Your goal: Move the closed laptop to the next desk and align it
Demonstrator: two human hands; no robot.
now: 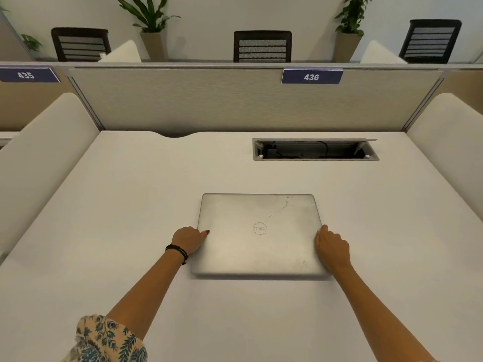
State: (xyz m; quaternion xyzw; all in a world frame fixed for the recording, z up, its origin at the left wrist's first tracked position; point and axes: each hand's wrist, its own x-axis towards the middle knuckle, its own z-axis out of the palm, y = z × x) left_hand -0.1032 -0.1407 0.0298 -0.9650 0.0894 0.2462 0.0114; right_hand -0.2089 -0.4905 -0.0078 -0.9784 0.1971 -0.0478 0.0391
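A: Starting at the left, what shows?

B: A desk label (pixel 28 75) reading 435 on the far left partition, then a padded divider (pixel 49 142). Nearer, the left hand (pixel 188 240) curls against the left edge of the closed laptop (pixel 257 235), thumb on the lid, fingers hidden beneath or beside the edge. A dark bracelet (pixel 178 252) sits on that wrist.

A: And the laptop itself?

B: It lies flat at the middle of the white desk (pixel 117 205), lid shut, logo up. Farther right, the right hand (pixel 332 248) cups the laptop's right edge in the same way. Beyond it are an open cable hatch (pixel 315 150) and the label 436 (pixel 311 77).

A: Which step is this?

B: Either the grasp before lifting or the final squaring; the pictures cannot settle which desk this is. If lifting, both hands must get fingers under the edges and raise it level. If aligning, small nudges to square it with the desk's near edge.
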